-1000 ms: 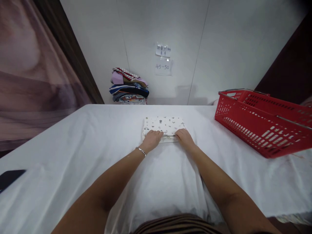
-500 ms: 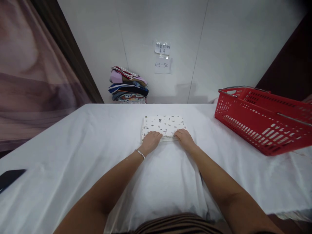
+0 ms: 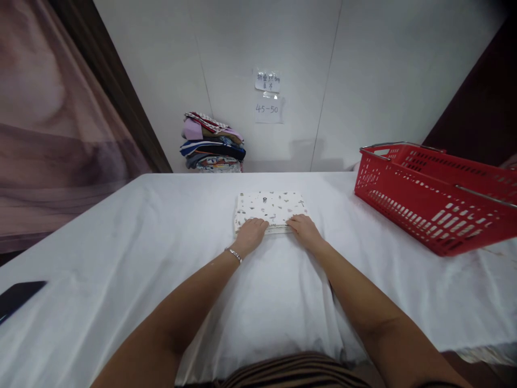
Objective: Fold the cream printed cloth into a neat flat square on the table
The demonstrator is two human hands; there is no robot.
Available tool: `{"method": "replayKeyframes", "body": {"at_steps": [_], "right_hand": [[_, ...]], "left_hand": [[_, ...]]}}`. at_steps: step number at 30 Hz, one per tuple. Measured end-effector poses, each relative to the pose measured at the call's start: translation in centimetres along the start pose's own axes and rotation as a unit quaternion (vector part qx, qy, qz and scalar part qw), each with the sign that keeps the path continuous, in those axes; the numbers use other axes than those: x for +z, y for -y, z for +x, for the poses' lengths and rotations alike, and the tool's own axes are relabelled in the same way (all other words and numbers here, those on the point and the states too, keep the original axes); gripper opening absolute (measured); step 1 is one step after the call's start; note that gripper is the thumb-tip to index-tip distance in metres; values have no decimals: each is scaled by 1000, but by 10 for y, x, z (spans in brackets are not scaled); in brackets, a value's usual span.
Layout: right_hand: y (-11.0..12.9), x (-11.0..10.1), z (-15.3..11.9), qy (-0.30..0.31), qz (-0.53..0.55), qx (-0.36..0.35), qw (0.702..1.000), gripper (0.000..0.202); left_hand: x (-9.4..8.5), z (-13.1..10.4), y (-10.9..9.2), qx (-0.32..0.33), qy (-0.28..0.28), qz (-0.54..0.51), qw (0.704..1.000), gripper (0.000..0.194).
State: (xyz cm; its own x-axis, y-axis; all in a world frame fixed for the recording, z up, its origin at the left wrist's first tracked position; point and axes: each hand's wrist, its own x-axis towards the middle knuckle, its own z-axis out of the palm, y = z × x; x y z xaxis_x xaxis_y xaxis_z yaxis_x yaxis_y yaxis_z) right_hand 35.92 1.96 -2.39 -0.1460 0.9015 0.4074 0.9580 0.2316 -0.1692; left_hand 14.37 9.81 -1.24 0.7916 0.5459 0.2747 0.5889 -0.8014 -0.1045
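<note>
A white cloth with small dark and grey prints (image 3: 272, 206) lies folded into a neat rectangle on the white-covered table. At its near left corner, my left hand (image 3: 252, 233) has its fingers curled over the near edge, thumb toward the middle. My right hand (image 3: 304, 229) grips the same edge at the near right corner. Between the two hands the stacked layers of the fold show. My palms hide parts of both near corners.
A red plastic basket (image 3: 420, 205) with metal handles stands on the right of the white tablecloth (image 3: 141, 231). A dark flat object (image 3: 20, 296) lies at the left edge. Behind the table is a pile of folded fabrics (image 3: 214, 145) against the wall with paper signs (image 3: 269, 109).
The view has shifted very slightly. Both hands stay at the near edge of the folded cloth, with hardly any movement.
</note>
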Motion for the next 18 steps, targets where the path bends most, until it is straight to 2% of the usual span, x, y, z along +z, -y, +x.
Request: {"method": "replayKeyframes", "body": {"at_steps": [8,11,18], "right_hand": [[-5,4,-1,13,-12,-2,1000,26],[-6,6,-1,4,-22,6,1000,27],[-6,9,-1,16,-33,30,999,27]], "left_hand": [[-4,-9,0,-11,-20,-36,999,23],[1,-9,0,-26,-27,-28,999,20],[11,-11,-1,-10,-35,-7,999,22]]}}
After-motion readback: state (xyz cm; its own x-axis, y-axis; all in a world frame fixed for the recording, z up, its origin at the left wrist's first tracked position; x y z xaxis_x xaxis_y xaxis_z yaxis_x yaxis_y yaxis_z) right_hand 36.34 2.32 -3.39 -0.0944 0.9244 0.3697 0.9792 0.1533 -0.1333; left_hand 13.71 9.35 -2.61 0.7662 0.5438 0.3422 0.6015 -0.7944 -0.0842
